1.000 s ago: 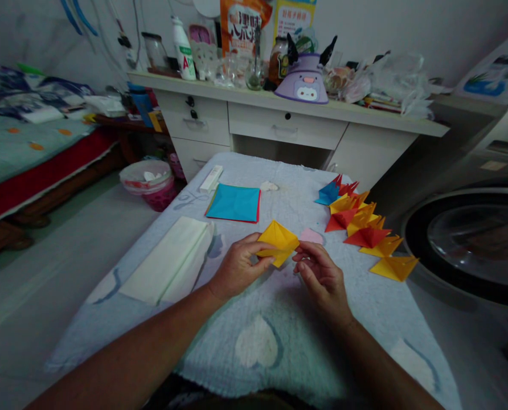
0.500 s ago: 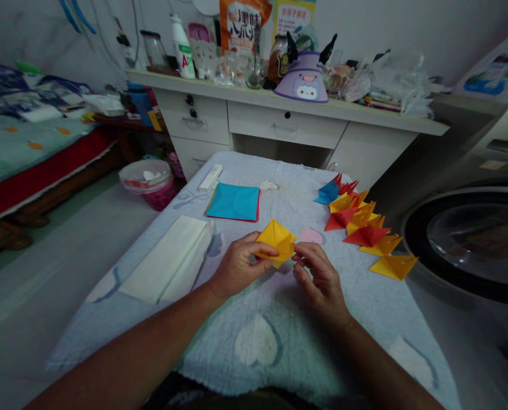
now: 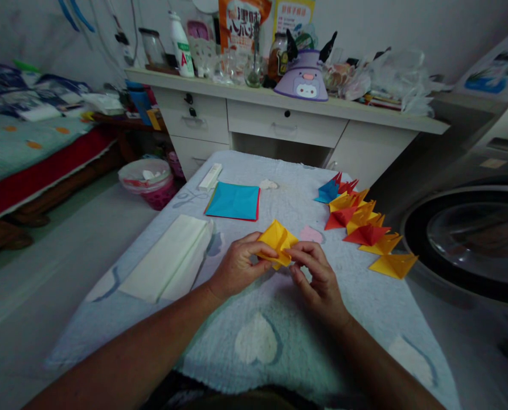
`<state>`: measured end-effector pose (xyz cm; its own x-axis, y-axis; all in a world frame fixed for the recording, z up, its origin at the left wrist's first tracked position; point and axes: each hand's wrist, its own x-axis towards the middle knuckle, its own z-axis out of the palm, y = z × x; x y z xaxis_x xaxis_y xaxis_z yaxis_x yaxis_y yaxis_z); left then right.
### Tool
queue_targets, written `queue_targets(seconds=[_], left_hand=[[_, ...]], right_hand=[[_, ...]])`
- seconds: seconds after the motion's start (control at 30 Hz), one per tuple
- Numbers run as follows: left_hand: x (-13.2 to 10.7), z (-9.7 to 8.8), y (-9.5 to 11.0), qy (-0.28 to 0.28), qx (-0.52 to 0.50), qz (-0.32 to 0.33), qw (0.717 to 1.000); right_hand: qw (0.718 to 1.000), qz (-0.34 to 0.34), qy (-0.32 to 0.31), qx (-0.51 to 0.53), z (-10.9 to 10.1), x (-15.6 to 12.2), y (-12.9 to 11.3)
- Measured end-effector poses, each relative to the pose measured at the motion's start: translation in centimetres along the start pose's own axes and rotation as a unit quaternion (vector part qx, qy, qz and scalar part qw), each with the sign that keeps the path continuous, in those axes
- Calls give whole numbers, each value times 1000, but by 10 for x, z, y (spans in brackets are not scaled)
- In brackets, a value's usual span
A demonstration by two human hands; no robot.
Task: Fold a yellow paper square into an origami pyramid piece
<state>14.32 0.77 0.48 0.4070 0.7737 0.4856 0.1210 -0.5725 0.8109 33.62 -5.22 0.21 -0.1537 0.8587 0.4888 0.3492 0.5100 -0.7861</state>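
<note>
One yellow folded paper (image 3: 273, 232) is in my hands, over the middle of the cloth-covered table (image 3: 322, 364). The fingers of my left hand (image 3: 239, 265) pinch it from 8 o'clock; those of my right hand (image 3: 322, 282) touch its right side from 4 o'clock, though I cannot tell whether they grip. Open cloth runs from my hands to the near edge at 6 o'clock. At 11 o'clock sits one stack of square papers (image 3: 232, 200), blue on top; beyond it, one small white box (image 3: 210, 177) lies by the left edge. One white packet (image 3: 166, 259) lies at 9. At 2 o'clock, folded pieces (image 3: 367, 234) line the right edge: one blue, the others red and yellow, overlapping too much to count.
</note>
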Motion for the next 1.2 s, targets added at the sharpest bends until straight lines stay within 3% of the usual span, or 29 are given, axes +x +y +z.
queue_targets(seconds=[0.47, 0.63, 0.93, 1.07, 1.2], left_hand=[[-2, 4, 2, -12, -6, -33, 999], [-5, 10, 0, -1, -45, -91, 995], [-4, 12, 7, -17, -124, -114, 986], [-5, 14, 6, -41, -119, -110, 986], [-5, 18, 6, -26, -145, -119, 982]], right_hand=[[1000, -9, -8, -6, 2, 4, 0], [998, 46, 34, 8, 7, -1, 7], [992, 71, 91, -56, 4, 1, 7], [985, 150, 36, 72, 2, 3, 9], [950, 240, -11, 200, 3, 5, 11]])
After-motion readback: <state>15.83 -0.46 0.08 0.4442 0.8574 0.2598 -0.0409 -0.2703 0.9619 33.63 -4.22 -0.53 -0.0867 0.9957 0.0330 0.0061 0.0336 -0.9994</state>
